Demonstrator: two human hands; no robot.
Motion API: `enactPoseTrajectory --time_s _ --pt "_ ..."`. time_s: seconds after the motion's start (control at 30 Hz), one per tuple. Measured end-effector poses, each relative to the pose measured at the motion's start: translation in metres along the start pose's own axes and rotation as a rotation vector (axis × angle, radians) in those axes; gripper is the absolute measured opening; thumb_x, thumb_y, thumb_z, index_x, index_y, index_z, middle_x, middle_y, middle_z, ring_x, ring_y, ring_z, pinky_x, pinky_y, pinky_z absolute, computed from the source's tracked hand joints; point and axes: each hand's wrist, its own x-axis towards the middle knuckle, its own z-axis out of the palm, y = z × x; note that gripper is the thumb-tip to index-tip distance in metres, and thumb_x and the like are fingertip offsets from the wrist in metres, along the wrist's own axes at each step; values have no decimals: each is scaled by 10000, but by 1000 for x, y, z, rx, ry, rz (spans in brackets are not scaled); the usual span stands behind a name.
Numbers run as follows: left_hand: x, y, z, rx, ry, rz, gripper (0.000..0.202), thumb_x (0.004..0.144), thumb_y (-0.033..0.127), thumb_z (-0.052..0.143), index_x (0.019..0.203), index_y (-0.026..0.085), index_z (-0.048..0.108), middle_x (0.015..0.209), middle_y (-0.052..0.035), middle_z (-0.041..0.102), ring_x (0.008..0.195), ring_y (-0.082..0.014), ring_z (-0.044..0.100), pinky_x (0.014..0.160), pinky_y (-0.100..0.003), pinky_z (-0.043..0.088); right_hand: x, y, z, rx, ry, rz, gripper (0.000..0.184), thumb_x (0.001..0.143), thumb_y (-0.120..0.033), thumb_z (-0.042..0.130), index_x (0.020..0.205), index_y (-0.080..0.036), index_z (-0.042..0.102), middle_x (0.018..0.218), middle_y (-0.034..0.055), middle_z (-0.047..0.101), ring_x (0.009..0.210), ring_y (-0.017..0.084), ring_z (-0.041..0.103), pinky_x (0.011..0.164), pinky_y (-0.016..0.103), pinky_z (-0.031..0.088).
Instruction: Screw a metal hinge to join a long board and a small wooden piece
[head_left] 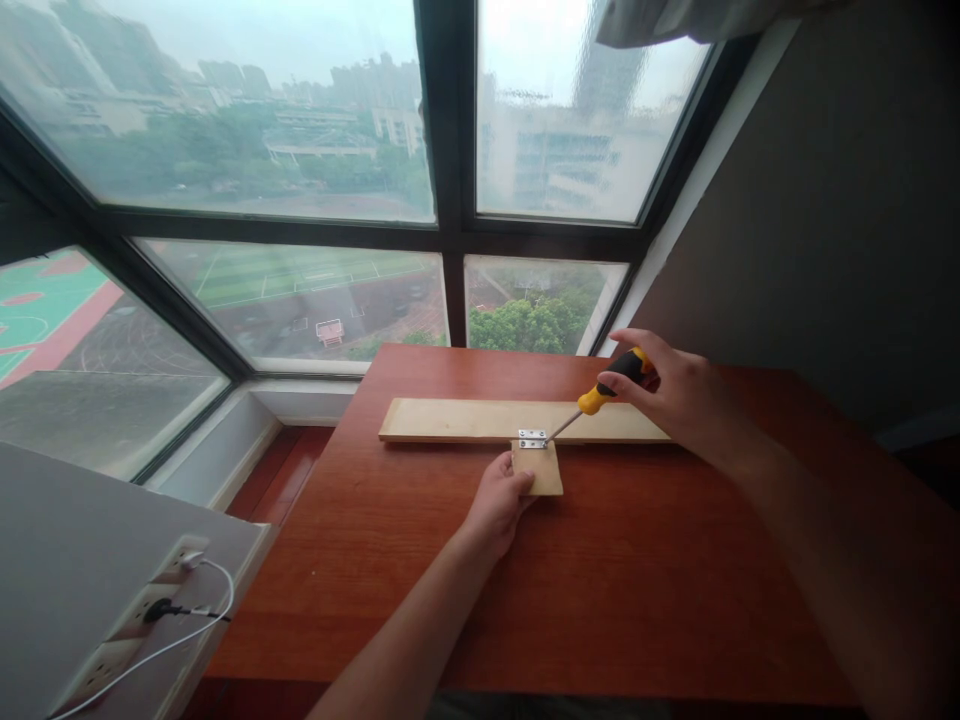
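A long pale wooden board [465, 420] lies across the far part of a reddish wooden table [570, 580]. A small wooden block [541, 472] sits against its near edge, with a small metal hinge [532, 438] bridging the two. My left hand [498, 503] grips the small block at its left side, fingers closed on it. My right hand [667, 390] is closed round the black and yellow handle of a screwdriver [604, 392], whose thin shaft slants down to the left and whose tip rests at the hinge.
Large windows [300, 200] rise behind the table, over sports fields and buildings. A grey wall [840, 220] stands to the right. At the lower left a white power strip [142, 620] with plugged-in cables lies on a grey surface.
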Motion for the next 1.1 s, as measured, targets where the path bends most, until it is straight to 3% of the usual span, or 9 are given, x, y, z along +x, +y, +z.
enactPoseTrajectory --time_s 0.1,0.27,0.5,0.57,0.7,0.8,0.97,1.1 --pt "0 0 0 0 3 0 302 687 29 649 973 124 635 987 -120 708 896 -220 679 842 -356 559 0 0 2 -19 17 12 468 874 -503 520 1260 -240 547 847 57 703 701 240 651 637 357 500" --pt "0 1 0 2 7 -5 303 676 34 664 964 122 635 984 -122 709 898 -223 678 848 -359 557 0 -1 -3 223 -86 -22 487 853 -332 548 1327 -249 473 1108 63 677 809 200 669 735 324 530" --pt "0 -1 -1 2 -5 -1 304 669 34 658 958 123 634 988 -124 709 902 -223 678 835 -347 556 1 1 6 -50 50 51 511 852 -543 544 1264 -242 559 850 66 697 744 275 669 648 382 502" --pt "0 -1 -2 0 -8 3 302 660 46 675 949 125 636 984 -124 710 902 -226 677 826 -343 557 0 2 7 -24 47 51 504 871 -514 521 1292 -238 531 912 78 704 770 275 670 664 388 508" --pt "0 -1 -2 4 -15 5 315 661 61 680 965 129 638 981 -119 713 893 -224 679 797 -327 560 0 3 4 239 -35 -15 523 873 -342 522 1378 -249 422 1158 83 662 850 222 678 768 363 533" --pt "0 -1 -2 12 -15 3 317 671 58 663 978 130 638 992 -120 713 894 -221 679 790 -320 562 -1 3 6 285 -26 -23 540 862 -368 556 1376 -257 433 1068 68 680 806 215 681 741 353 546" --pt "1 -1 -3 16 -14 4 316 677 56 652 984 125 630 1005 -125 710 889 -218 679 770 -304 560 -2 2 13 -17 118 13 542 845 -484 577 1324 -239 515 834 47 677 706 247 649 673 392 522" --pt "0 -1 -3 12 -12 -1 325 665 57 660 981 127 631 983 -120 713 854 -210 678 754 -298 554 -1 -1 10 139 38 -6 541 881 -388 519 1391 -231 431 1034 75 676 752 212 648 714 363 531"
